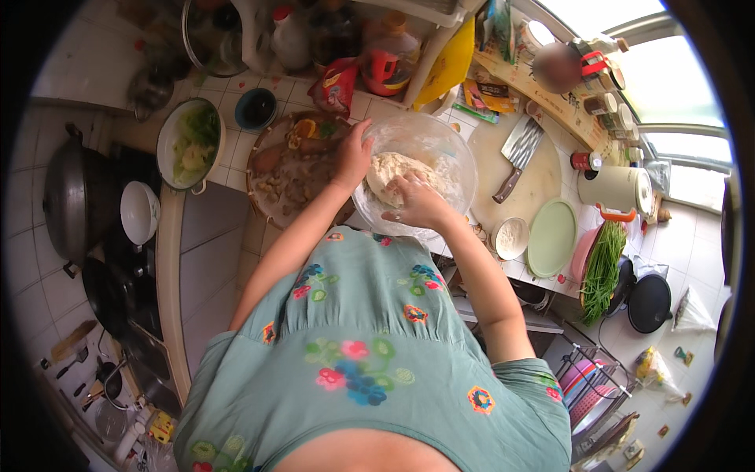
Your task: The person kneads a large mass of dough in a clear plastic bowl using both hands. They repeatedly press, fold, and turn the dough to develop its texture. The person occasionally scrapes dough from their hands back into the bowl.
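Observation:
A large transparent bowl (463, 171) stands on the tiled counter before me, its inner wall smeared with flour. Inside it, toward the left, sits a thick pale lump of dough (389, 168) with a rough surface. My left hand (353, 154) holds the bowl's left rim, thumb and fingers close to the dough. The fingers of my right hand (417, 199) are curled onto the dough's near right side, and flour or dough clings to them. Their tips are partly hidden in the dough.
Right of the bowl, a cleaver (520, 150) lies on a round cutting board (481, 147). Nearby are a small bowl of flour (511, 236), a green oval lid (553, 237) and green stalks (604, 268). A woven tray (277, 200) of food and a basin of leafy vegetables (191, 144) are leftward.

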Demonstrator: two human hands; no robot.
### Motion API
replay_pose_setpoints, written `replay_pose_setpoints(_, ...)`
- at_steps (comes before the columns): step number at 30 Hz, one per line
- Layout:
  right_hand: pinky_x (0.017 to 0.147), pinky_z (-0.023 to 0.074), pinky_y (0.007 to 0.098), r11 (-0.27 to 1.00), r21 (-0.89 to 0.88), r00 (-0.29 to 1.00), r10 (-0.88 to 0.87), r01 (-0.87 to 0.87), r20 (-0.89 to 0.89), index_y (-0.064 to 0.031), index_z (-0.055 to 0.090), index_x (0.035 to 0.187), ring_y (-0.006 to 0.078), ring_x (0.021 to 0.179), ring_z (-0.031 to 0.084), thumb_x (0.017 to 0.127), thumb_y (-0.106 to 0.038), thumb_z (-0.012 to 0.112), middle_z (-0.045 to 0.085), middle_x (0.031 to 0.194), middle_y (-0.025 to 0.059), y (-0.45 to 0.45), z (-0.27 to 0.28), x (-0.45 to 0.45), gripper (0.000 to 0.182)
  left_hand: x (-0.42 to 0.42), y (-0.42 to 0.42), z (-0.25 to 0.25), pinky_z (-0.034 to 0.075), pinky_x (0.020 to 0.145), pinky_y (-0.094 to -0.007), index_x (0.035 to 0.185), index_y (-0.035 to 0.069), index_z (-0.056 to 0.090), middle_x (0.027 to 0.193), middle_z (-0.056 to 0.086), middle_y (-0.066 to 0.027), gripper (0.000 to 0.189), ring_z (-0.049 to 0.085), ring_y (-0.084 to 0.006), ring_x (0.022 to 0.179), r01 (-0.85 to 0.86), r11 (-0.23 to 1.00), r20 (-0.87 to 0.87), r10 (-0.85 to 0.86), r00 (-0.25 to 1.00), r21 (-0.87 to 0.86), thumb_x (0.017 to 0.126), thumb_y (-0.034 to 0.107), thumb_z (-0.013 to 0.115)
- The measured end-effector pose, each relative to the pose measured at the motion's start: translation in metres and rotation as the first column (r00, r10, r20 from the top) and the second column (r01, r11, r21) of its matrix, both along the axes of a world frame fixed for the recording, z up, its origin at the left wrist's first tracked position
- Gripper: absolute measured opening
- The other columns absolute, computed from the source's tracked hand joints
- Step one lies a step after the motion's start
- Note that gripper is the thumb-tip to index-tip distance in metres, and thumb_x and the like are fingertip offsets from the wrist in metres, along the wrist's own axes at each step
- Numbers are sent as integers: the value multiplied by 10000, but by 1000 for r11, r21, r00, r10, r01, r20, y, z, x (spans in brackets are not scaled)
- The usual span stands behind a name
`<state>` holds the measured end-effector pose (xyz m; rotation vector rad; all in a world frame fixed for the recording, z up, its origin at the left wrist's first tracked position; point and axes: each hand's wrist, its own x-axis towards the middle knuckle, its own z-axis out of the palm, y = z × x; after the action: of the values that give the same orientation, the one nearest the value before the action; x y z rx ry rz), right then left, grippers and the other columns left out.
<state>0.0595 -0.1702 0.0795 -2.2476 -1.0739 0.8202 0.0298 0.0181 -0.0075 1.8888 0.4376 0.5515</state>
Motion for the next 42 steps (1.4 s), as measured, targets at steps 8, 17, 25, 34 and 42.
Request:
replay_pose_setpoints(8, 887, 519, 407, 748, 502, 863, -505, 435, 4, -42, 361, 1431, 290, 1010, 607, 757, -123, 822, 517, 1281, 158, -22, 32, -12, 821, -32, -22, 117, 403, 1042, -402, 1126, 75, 681, 1291, 555, -87, 343, 443, -282, 1255, 530, 804, 62, -564, 824, 269, 803, 147, 770)
replay_pose_setpoints(17, 943, 525, 417, 762, 557, 897, -436, 330, 66, -101, 222, 1543, 330, 1177, 528, 679, 50, 786, 366, 1412, 191, -26, 51, -22, 1043, -37, -46, 120, 478, 958, -330, 945, 46, 693, 1188, 614, -52, 230, 420, -229, 1264, 784, 610, -2, -789, 614, -120, 795, 188, 795)
replay_pose_setpoints(25, 941, 502, 425, 800, 539, 836, -468, 263, 287, -99, 266, 1527, 317, 1130, 553, 630, 135, 723, 414, 1351, 169, -22, 44, -23, 1033, -42, -54, 112, 462, 868, -267, 1055, 3, 633, 992, 641, -16, 157, 573, -94, 946, 628, 477, -16, -804, 595, -615, 956, 123, 613)
replay_pose_setpoints(34, 1014, 454, 457, 799, 557, 861, -430, 224, 271, -97, 345, 1495, 398, 1227, 493, 643, 51, 767, 447, 1390, 200, -22, 40, -26, 962, -42, -53, 102, 455, 849, -251, 1029, 7, 653, 950, 640, 4, 173, 569, -76, 916, 480, 381, -2, -785, 619, -790, 990, 160, 584)
replay_pose_setpoints(42, 1040, 438, 468, 832, 510, 883, -391, 219, 259, -88, 332, 1494, 408, 1258, 469, 619, -41, 842, 432, 1405, 203, -21, 46, -27, 1014, -45, -45, 99, 465, 832, -249, 1015, 26, 656, 960, 646, 3, 120, 580, -74, 915, 455, 337, 24, -782, 622, -824, 947, 123, 643)
